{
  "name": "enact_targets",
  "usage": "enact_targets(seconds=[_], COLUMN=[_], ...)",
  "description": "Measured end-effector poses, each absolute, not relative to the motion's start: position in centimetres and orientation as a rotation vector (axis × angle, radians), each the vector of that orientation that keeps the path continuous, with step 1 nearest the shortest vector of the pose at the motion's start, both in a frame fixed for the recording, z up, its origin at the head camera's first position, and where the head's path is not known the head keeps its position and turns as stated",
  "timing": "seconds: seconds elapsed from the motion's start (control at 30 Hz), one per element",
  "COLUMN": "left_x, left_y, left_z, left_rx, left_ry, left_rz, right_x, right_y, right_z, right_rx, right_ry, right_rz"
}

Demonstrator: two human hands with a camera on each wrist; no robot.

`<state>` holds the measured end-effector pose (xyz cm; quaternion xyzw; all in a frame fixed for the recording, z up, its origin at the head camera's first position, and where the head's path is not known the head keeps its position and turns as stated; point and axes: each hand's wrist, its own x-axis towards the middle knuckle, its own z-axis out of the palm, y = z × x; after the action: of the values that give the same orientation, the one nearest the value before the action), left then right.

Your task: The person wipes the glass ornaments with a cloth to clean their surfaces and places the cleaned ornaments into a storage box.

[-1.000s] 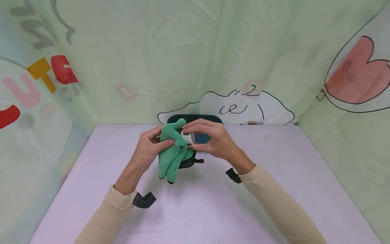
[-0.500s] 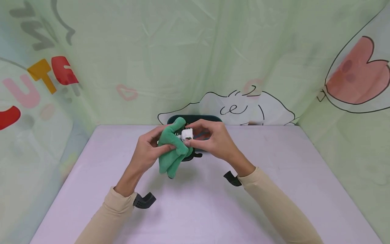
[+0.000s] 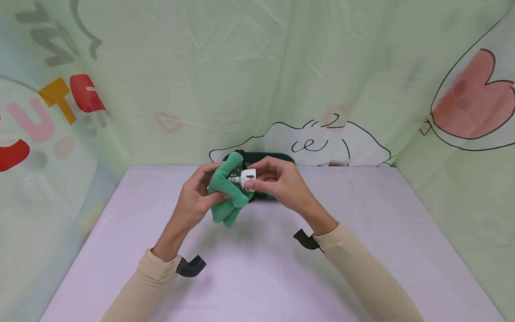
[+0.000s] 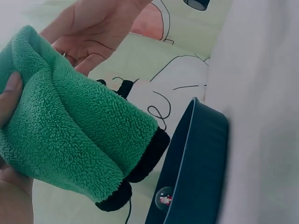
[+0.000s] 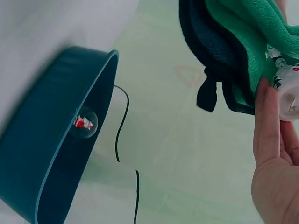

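A small snow globe (image 3: 248, 180) with a white base patterned with dark trees lies on its side between the hands, its clear dome toward the left. My left hand (image 3: 194, 193) holds a green plush cloth (image 3: 219, 184) with dark edging around the dome, thumb pressing on the near side. My right hand (image 3: 283, 182) pinches the white base between thumb and fingers. In the left wrist view the cloth (image 4: 70, 126) hides the globe. In the right wrist view the base (image 5: 289, 91) shows its underside beside the fingers, and the cloth's dark loop hangs down.
Behind the hands, a dark teal oval tub (image 3: 281, 157) stands at the table's back edge. Inside it lies another clear globe (image 5: 84, 122) with a red and white figure. The lilac tabletop (image 3: 257, 277) spreads in front; printed curtains (image 3: 225, 80) enclose the back and sides.
The white base has turned and the clear dome now shows between the cloth's folds. My right thumb has moved onto the base. The cloth's hanging corners have risen.
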<state>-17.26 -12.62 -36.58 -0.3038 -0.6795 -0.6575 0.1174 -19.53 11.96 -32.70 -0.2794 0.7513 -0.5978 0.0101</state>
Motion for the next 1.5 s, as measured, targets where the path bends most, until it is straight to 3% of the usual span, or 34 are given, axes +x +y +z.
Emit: enact_targets(seconds=[0.4, 0.93, 1.17, 1.5], left_x=[-17.3, -17.4, -17.3, -17.1], left_y=[-12.9, -12.8, -12.6, -12.5], left_z=[-36.5, -35.9, -36.1, -36.5], left_rx=[-0.790, -0.669, -0.716, -0.779], left_ry=[-1.960, -2.107, -2.059, -2.065], left_rz=[-1.966, -2.147, -2.166, -2.129], right_x=[-20.0, -21.2, -21.3, -21.1], right_y=[11.8, 12.6, 12.7, 13.0], right_z=[-32.9, -32.5, -32.7, -32.9], right_rx=[-1.591, -2.333, -2.332, -1.940], right_ry=[2.448, 2.598, 2.575, 2.505], right_rz=[-1.771, -1.282, -1.341, -1.534])
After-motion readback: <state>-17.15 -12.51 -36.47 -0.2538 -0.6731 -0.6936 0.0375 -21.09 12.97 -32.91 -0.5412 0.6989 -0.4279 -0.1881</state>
